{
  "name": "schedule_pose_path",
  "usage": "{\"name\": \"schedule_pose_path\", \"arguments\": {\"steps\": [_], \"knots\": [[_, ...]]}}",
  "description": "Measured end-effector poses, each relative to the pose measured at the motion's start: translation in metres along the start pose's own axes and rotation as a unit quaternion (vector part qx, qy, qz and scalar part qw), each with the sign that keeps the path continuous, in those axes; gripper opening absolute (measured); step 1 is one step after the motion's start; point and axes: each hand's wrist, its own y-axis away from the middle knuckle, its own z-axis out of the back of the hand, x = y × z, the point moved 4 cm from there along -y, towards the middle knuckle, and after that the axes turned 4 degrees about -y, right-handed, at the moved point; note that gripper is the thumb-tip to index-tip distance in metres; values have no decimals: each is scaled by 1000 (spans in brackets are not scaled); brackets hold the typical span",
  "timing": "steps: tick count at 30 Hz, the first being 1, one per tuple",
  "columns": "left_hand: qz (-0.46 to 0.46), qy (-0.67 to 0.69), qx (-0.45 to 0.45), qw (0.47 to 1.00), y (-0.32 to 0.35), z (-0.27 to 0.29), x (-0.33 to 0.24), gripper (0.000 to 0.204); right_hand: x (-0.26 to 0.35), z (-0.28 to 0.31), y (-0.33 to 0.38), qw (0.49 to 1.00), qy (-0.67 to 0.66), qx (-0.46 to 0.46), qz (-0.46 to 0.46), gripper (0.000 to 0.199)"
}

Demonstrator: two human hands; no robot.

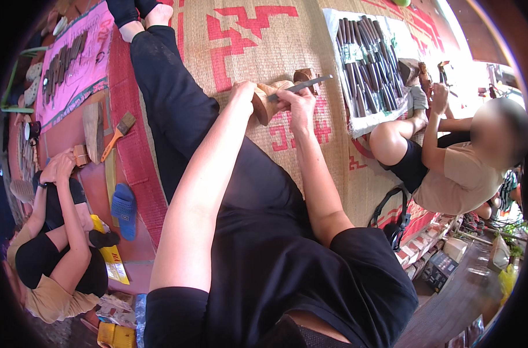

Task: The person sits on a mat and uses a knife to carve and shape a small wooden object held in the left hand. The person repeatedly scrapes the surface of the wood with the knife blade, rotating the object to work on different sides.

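Note:
Over the woven mat (258, 46), a pale carved wooden piece (265, 110) with a darker flat face is held in front of my lap. My left hand (242, 95) is closed around its left side. My right hand (299, 105) grips a flat, narrow grey metal tool (311, 83), a chisel or a file; I cannot tell which. One end of the tool lies against the wood, and the other points away to the upper right. Just beyond my right hand, a brown wooden block (303, 75) rests on the mat, partly hidden by the tool.
Rows of dark-handled tools (368, 64) lie on a white sheet at right; more tools (64, 64) are on a pink cloth at far left. Co-workers sit on both sides, one handling a wooden block (81, 155). A brush (119, 134) and blue slipper (123, 211) lie left.

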Motion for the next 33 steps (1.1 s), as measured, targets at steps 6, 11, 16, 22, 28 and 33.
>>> {"name": "schedule_pose_path", "arguments": {"steps": [6,11,16,22,28,33], "knots": [[0,-6,-10,1000,11,-2,-4,34,-1,9,-4,1000,15,-6,-25,13],[17,92,-55,994,13,-3,-2,39,0,11,-13,999,35,11,-25,14],[-1,88,-53,995,-2,-1,2,42,13,5,-13,999,46,15,-5,13],[34,99,-44,994,10,-1,-4,51,6,14,-17,998,56,26,10,12],[-12,101,-59,993,18,-3,-9,60,12,7,-6,998,28,44,-39,12],[-10,82,-56,995,10,-3,-6,55,0,21,-19,998,55,25,-14,12]]}}
